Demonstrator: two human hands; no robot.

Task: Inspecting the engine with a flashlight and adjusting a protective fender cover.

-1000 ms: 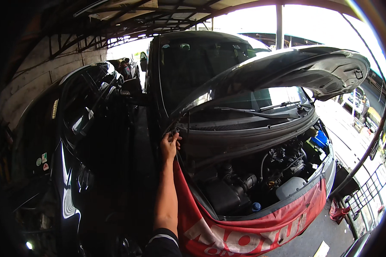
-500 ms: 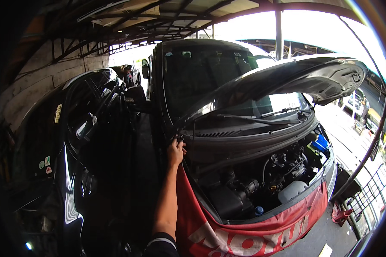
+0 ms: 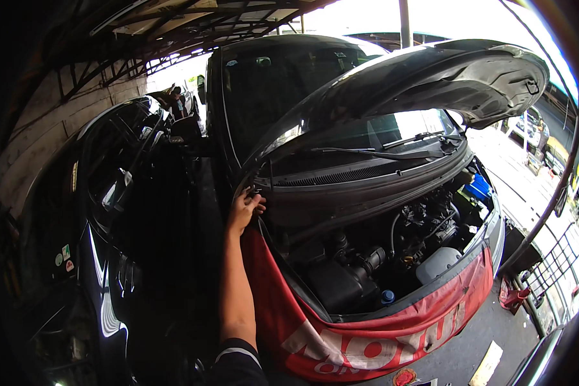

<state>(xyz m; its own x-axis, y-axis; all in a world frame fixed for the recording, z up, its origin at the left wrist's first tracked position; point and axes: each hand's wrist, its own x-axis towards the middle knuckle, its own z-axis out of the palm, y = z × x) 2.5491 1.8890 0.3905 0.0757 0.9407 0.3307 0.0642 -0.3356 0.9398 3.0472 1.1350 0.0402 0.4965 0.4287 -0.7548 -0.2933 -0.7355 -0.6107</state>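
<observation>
My left hand (image 3: 243, 211) reaches up to the near left corner of a dark van's raised hood (image 3: 392, 87), close to the hinge. Its fingers are curled around a small dark part there, which I cannot make out. Below the hood lies the engine bay (image 3: 367, 260), with a black air box, hoses, a blue cap (image 3: 387, 296) and a blue-topped battery (image 3: 477, 188). A red fender cover (image 3: 392, 347) with pale lettering drapes over the front edge. My right hand is out of view.
A black car (image 3: 103, 212) stands close on the left, with a narrow dark gap between. A slanting dark pole (image 3: 550, 225) and a metal rack (image 3: 553, 264) are at the right. A person (image 3: 177, 100) is far back on the left.
The view has tilted down and turned slightly right, so the van sits higher and further left in it. My left hand stays at the same corner of the hood.
</observation>
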